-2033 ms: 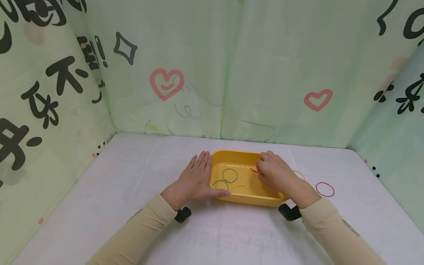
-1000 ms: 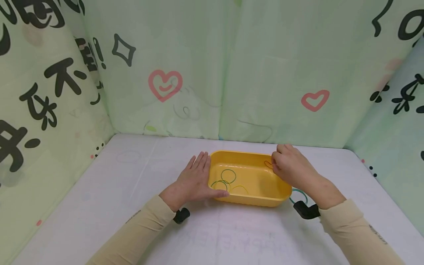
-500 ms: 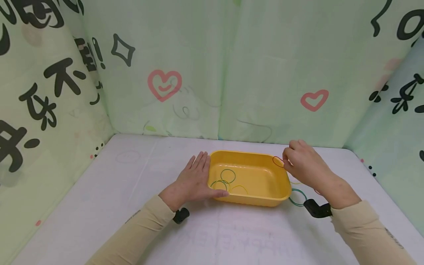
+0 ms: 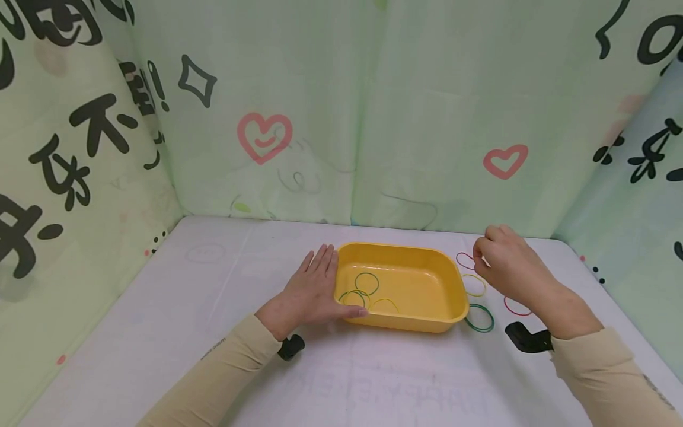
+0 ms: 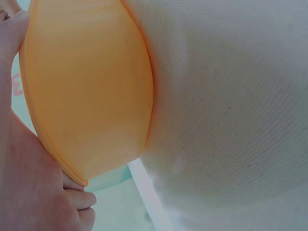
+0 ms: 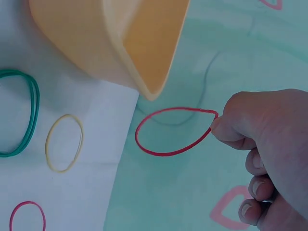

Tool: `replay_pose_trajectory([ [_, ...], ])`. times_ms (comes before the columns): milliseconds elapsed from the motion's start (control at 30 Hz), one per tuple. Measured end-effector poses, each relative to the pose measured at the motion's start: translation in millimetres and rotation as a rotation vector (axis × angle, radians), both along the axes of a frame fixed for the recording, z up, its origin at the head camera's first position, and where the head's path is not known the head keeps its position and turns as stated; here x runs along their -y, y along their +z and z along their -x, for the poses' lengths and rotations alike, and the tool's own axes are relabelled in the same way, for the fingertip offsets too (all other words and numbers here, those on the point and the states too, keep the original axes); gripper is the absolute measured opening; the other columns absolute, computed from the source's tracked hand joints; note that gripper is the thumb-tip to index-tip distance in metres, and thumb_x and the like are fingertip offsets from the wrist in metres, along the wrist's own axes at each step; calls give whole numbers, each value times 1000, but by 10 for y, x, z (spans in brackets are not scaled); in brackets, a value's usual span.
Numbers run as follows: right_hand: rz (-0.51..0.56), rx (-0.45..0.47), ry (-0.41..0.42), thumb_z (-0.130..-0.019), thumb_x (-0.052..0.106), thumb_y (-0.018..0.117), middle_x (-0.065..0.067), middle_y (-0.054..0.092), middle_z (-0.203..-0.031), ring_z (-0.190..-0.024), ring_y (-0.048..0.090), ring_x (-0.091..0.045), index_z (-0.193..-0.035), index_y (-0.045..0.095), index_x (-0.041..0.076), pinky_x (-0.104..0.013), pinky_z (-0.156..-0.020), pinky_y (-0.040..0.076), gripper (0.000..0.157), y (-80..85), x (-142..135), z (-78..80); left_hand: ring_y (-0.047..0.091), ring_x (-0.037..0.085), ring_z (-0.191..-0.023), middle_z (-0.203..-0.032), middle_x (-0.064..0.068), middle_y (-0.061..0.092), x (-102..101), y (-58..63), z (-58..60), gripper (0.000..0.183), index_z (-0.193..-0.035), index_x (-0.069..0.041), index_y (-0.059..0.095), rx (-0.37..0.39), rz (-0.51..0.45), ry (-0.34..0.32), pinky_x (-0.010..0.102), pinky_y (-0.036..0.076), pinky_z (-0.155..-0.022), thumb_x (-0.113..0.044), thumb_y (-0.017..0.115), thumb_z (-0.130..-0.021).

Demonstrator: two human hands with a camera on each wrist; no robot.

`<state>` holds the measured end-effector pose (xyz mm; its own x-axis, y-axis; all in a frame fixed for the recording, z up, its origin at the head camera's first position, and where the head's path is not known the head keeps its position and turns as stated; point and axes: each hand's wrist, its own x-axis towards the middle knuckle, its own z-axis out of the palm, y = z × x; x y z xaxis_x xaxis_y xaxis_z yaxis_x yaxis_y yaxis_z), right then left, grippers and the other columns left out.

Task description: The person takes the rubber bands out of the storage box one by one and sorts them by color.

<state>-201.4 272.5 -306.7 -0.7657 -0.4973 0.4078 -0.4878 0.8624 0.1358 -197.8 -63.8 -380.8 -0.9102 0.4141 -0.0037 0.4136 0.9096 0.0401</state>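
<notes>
My right hand (image 4: 509, 261) pinches a red rubber band (image 6: 175, 154) between thumb and forefinger, to the right of the yellow plastic tray (image 4: 400, 325). In the right wrist view the band hangs as a loose loop from the fingertips. My left hand (image 4: 306, 293) lies against the tray's left end, fingers straight along the side and thumb over the front rim. Inside the tray, near its left end, lie several thin green and yellow rubber bands, among them a green band (image 4: 378, 283). The left wrist view shows the tray's outer wall (image 5: 91, 96) beside the hand.
Right of the tray on the white tabletop (image 4: 341, 379) lie green rubber bands (image 4: 493, 323), a yellow rubber band (image 4: 485, 287) and another red rubber band (image 4: 516, 313). A printed green curtain (image 4: 427, 118) encloses the back and sides.
My right hand has moved from inside the tray out past its right rim, carrying the red rubber band. The bands beside the tray have come into fuller view. The left hand stays on the tray.
</notes>
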Motion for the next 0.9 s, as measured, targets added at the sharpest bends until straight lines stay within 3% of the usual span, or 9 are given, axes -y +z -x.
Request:
replay_pose_trajectory([
  [600, -28, 119, -141, -67, 5, 69, -2, 45, -67, -70, 39, -21, -67, 59, 9, -28, -57, 35, 11, -161, -353, -83, 1, 25, -140, -151, 14, 4, 5, 3, -6, 126, -143, 0, 4, 3, -12, -2, 42, 6, -113, -92, 19, -59],
  [900, -19, 55, -114, -63, 2, 69, -1, 42, -63, -63, 37, -19, -62, 57, 8, -26, -54, 31, 14, -300, -532, -134, 2, 25, -140, -151, 14, 5, 4, 5, -10, 126, -143, 0, 5, 1, -19, -9, 42, 7, -113, -92, 19, -59],
])
